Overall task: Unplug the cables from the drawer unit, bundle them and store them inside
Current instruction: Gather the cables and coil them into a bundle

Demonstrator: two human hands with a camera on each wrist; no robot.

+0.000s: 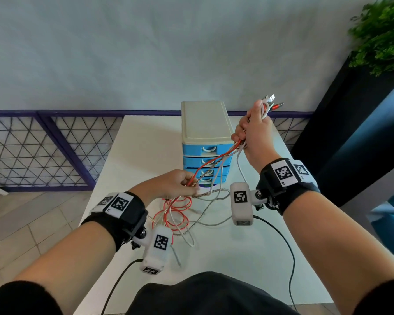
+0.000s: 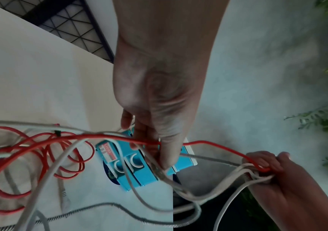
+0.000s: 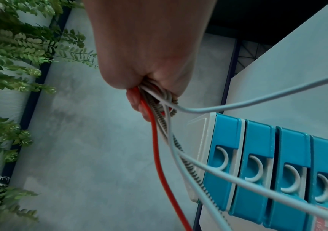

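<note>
A small drawer unit (image 1: 206, 135) with a cream top and several blue drawers stands at the back of the white table (image 1: 146, 142). My right hand (image 1: 251, 130) is raised beside its top right corner and grips a bunch of cables (image 3: 159, 100), red, white and braided grey, with the USB plugs (image 1: 273, 103) sticking out above the fist. The cables run down across the drawer fronts to my left hand (image 1: 182, 183), which pinches them in front of the lowest drawer. Their loose lengths lie in red and white loops (image 1: 178, 212) on the table.
A green plant (image 1: 380, 35) on a dark planter stands at the right, close to my right hand. A purple wire-mesh railing (image 1: 43, 151) runs behind the table. Black wrist-camera leads (image 1: 284, 242) trail over the table's near part.
</note>
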